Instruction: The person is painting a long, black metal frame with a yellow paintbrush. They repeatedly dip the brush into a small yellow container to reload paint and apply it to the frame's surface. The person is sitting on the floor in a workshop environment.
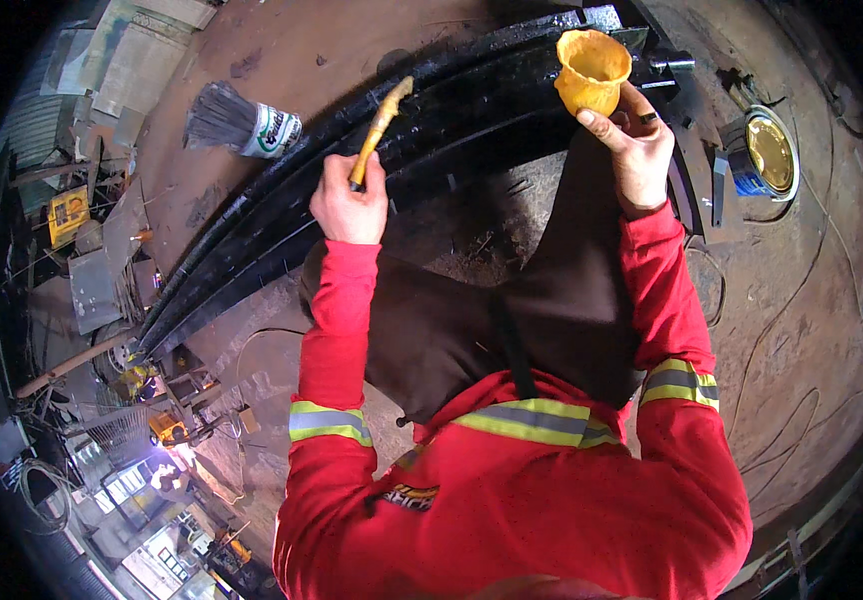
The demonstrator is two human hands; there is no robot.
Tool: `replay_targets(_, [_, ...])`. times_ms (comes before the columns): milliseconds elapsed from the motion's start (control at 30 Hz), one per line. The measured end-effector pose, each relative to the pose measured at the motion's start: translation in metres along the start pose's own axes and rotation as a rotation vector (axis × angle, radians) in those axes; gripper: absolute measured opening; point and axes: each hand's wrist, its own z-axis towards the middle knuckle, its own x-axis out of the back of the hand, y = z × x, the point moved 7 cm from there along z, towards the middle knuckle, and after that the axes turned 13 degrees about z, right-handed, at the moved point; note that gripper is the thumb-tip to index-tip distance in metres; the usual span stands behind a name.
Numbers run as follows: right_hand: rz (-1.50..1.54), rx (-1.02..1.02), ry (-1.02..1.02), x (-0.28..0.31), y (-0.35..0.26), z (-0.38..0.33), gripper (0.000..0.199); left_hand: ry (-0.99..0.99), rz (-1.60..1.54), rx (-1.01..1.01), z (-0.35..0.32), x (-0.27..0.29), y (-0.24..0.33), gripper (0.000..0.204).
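Head view: left hand (350, 205) has its fingers wrapped around a yellow-handled brush (380, 125), whose tip rests on the curved black metal frame (282, 205). Right hand (640, 150) pinches a paint-caked yellow cup (590, 70) above the frame. A blue paint can (764, 155) stands on the floor just right of this hand.

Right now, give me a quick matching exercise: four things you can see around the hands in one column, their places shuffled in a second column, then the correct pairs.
Things:
1. yellow cup
2. brush handle
3. round tin
4. wide brush

Places:
A. lying on the ground left of the black frame
B. gripped in the left hand
C. standing on the ground at the far right
D. held up in the right hand

Pairs: 1-D, 2-B, 3-C, 4-A
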Motion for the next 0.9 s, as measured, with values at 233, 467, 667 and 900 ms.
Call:
replay_targets(233, [0.017, -0.048, 0.009, -0.001, 0.001, 0.001, 0.062, -0.25, -0.134, 0.191, 0.031, -0.013, 0.008, 0.017])
replay_targets(467, [0.048, -0.033, 0.035, 0.006, 0.003, 0.003, 0.064, -0.432, -0.109, 0.255, 0.008, -0.014, -0.016, 0.017])
replay_targets(667, [0.013, -0.019, 0.026, 0.003, -0.001, 0.004, 0.062, -0.341, -0.223, 0.255, 0.032, -0.017, -0.023, 0.017])
replay_targets(900, [0.062, -0.046, 0.062, 0.005, -0.001, 0.003, 0.063, -0.384, -0.231, 0.256, 0.007, -0.051, -0.014, 0.022])
